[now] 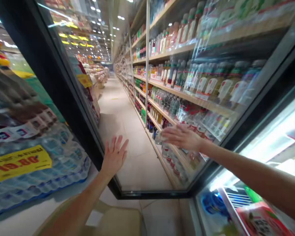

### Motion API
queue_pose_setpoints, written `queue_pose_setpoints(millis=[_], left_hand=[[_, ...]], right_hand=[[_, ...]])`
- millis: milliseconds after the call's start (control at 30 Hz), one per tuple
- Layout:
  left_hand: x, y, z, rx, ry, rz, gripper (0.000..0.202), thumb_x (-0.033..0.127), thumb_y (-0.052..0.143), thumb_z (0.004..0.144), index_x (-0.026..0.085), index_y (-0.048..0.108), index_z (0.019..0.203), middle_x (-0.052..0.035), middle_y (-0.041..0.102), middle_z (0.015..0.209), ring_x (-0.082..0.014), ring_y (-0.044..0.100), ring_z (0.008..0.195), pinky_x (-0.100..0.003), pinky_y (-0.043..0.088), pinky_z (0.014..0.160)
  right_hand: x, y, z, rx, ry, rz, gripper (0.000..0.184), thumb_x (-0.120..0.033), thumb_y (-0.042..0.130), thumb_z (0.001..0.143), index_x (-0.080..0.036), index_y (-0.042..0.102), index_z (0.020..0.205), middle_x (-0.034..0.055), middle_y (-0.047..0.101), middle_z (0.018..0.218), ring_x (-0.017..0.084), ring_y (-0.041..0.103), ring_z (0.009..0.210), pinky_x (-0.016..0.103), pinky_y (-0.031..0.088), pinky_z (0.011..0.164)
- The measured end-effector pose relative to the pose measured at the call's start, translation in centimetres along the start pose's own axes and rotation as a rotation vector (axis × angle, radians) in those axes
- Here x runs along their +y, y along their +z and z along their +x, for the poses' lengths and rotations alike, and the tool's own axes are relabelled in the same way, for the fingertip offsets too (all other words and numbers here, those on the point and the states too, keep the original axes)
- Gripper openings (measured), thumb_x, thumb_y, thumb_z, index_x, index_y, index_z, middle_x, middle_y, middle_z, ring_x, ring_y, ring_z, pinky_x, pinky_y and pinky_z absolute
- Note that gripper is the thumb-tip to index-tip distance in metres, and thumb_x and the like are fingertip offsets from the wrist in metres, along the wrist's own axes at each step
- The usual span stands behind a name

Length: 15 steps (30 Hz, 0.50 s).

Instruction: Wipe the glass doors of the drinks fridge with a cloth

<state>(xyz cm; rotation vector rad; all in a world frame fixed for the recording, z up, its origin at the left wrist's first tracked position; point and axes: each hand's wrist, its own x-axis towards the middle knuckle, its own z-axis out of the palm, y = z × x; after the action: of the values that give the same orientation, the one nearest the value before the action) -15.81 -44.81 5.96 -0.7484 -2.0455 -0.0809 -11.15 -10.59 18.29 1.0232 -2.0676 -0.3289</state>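
Note:
A glass cooler door (pixel 142 173) with a black frame stands swung open in front of me. My left hand (pixel 115 152) lies flat at the left part of the pane, by the dark frame, with fingers spread. My right hand (pixel 182 136) reaches across the right part of the pane, fingers stretched out to the left and somewhat blurred. A pale patch shows by its fingertips, and I cannot tell what it is. Neither hand shows a grip on anything.
Through the glass, shelves of bottles (pixel 172 101) line the right of a tiled aisle (pixel 120 108). Shrink-wrapped bottle packs (pixel 64 144) with a yellow price sign (pixel 21 162) stand at left. The lit cooler at right holds a red package (pixel 263 219). Something beige (pixel 120 219) stands below.

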Motion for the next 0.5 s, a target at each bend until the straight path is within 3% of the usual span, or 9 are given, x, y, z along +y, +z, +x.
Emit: queue_pose_setpoints(millis=[100, 167, 233, 333, 400, 500], left_hand=[[-0.2, -1.9, -0.1, -0.102, 0.029, 0.012, 0.056, 0.017, 0.05, 0.084, 0.024, 0.036, 0.138, -0.0129, 0.032, 0.146, -0.0273, 0.01, 0.14, -0.052, 0.018, 0.112], [-0.3, -3.0, -0.1, -0.165, 0.032, 0.012, 0.054, 0.014, 0.048, 0.084, 0.024, 0.04, 0.137, -0.012, 0.033, 0.145, -0.0275, 0.013, 0.139, -0.051, 0.02, 0.112], [-0.2, -3.9, -0.3, -0.204, 0.024, 0.014, 0.055, 0.013, 0.047, 0.084, 0.025, 0.039, 0.137, -0.0116, 0.031, 0.146, -0.0282, 0.015, 0.139, -0.052, 0.02, 0.111], [0.1, -4.3, -0.7, -0.204, 0.012, 0.014, 0.059, 0.015, 0.048, 0.084, 0.026, 0.032, 0.14, -0.0116, 0.027, 0.148, -0.0286, 0.015, 0.139, -0.054, 0.019, 0.111], [0.4, -4.2, -1.1, -0.163, 0.012, 0.02, 0.064, 0.019, 0.051, 0.085, 0.027, 0.025, 0.142, -0.0118, 0.025, 0.148, -0.0285, 0.014, 0.139, -0.055, 0.018, 0.111], [0.8, -3.3, -1.8, -0.056, 0.004, 0.051, 0.072, 0.025, 0.056, 0.084, 0.028, 0.017, 0.144, -0.0119, 0.019, 0.15, -0.0297, 0.013, 0.139, -0.056, 0.016, 0.111]], right_hand=[[4.8, -4.1, 3.9, 0.289, 0.16, -0.234, 0.049, -0.028, 0.048, 0.087, -0.03, 0.039, 0.135, 0.002, 0.035, 0.145, 0.02, 0.022, 0.138, 0.05, 0.012, 0.114], [6.5, -5.9, 5.7, 0.354, 0.291, -0.31, 0.05, -0.029, 0.047, 0.087, -0.028, 0.037, 0.137, 0.0055, 0.03, 0.148, 0.026, 0.019, 0.139, 0.057, 0.015, 0.111], [5.8, -5.8, 5.9, 0.306, 0.253, -0.323, 0.047, -0.026, 0.044, 0.089, -0.028, 0.039, 0.136, 0.0047, 0.035, 0.145, 0.025, 0.024, 0.137, 0.055, 0.02, 0.111], [2.4, -3.4, 4.1, 0.176, -0.044, -0.319, 0.042, -0.019, 0.042, 0.09, -0.03, 0.044, 0.13, -0.0013, 0.045, 0.139, 0.017, 0.034, 0.133, 0.043, 0.027, 0.112], [1.1, -2.2, 2.5, 0.149, -0.152, -0.324, 0.04, -0.021, 0.043, 0.09, -0.03, 0.045, 0.129, -0.0031, 0.047, 0.137, 0.015, 0.036, 0.131, 0.041, 0.028, 0.111], [2.2, -2.9, 1.1, 0.253, 0.033, -0.377, 0.044, -0.03, 0.045, 0.09, -0.029, 0.042, 0.133, 0.004, 0.046, 0.138, 0.021, 0.034, 0.133, 0.051, 0.025, 0.11]])
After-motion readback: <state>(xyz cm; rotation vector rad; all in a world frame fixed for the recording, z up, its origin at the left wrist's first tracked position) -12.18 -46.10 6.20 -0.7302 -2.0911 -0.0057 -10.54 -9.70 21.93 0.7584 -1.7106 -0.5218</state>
